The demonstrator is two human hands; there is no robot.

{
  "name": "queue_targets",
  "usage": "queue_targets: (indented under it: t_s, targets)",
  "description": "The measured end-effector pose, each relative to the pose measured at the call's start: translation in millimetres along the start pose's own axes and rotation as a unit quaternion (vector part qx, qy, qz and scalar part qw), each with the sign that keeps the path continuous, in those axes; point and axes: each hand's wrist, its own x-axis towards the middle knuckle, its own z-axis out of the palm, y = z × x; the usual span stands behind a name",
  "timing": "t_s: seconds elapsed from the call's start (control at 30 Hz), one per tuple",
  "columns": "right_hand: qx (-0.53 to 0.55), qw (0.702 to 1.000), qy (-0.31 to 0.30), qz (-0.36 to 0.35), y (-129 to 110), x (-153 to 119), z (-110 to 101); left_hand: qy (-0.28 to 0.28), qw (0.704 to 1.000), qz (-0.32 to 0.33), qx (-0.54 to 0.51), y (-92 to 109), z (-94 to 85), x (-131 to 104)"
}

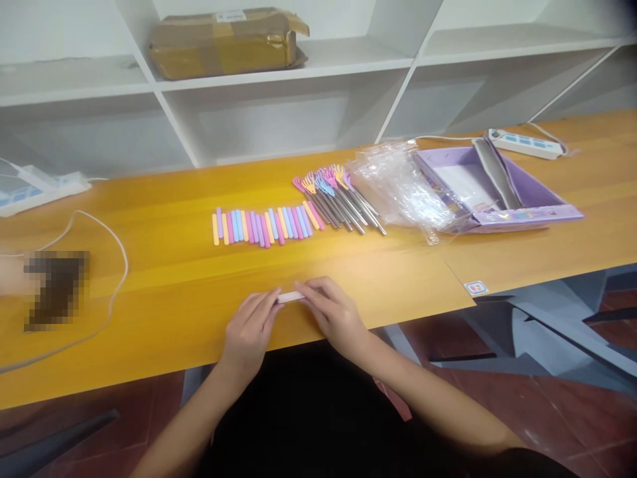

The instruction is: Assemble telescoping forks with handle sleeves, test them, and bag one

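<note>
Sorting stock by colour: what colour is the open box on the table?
Lilac purple box, white inside; the head view shows it.

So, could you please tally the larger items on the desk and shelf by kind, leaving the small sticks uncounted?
Power strips: 2
Purple box: 1
Clear plastic bag: 1
Cardboard parcel on the shelf: 1
White piece held between left hand and right hand: 1
Total: 6

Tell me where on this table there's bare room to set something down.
Bare wood lies between the white cable on the left and the row of coloured sticks, and in front of the purple box toward the table corner. It is crowded around the sticks, hand-shaped pens and plastic bag.
</note>
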Motion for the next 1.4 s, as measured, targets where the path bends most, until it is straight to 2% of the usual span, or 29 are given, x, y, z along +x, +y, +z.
queue_targets:
  t_s: [0.07,0.17,0.23,0.43,0.5,0.7,0.83,1.07,1.27,1.33,1.4]
  targets:
    - [-0.009,1.000,-0.020,-0.014,5,-4,5,-0.024,1.000,-0.008,-0.001,-4,1.9,-2]
    - [-0.014,0.999,-0.036,-0.016,9,-7,9,-0.108,0.990,-0.071,-0.051,-11,1.7,-4]
    - [-0.007,0.999,-0.036,-0.001,6,-5,7,-0.143,0.981,-0.102,-0.078,-12,-0.1,-5]
    - [0.083,0.984,-0.109,0.113,-19,1,-4,-0.148,0.981,-0.068,-0.103,-7,-2.2,-5]
    - [0.091,0.980,-0.125,0.126,-21,3,-6,-0.158,0.979,-0.063,-0.109,-7,-1.7,-5]
    - [0.137,0.974,-0.145,0.105,-10,4,-6,-0.188,0.965,-0.132,-0.127,-7,-1.2,-5]
    - [0.140,0.979,-0.129,0.067,-7,4,-3,-0.211,0.953,-0.176,-0.125,-7,-2.2,-4]
    - [0.135,0.981,-0.138,0.023,-6,9,0,-0.248,0.932,-0.208,-0.162,-10,-7.1,1]
    - [0.059,0.997,-0.046,-0.007,-10,8,-10,-0.265,0.910,-0.224,-0.228,-16,-11.5,1]
    - [0.048,0.998,-0.040,-0.019,-9,6,-11,-0.264,0.908,-0.229,-0.231,-16,-11.5,1]
    - [0.051,0.997,-0.059,-0.020,-9,3,-10,-0.263,0.910,-0.230,-0.225,-17,-11.4,2]
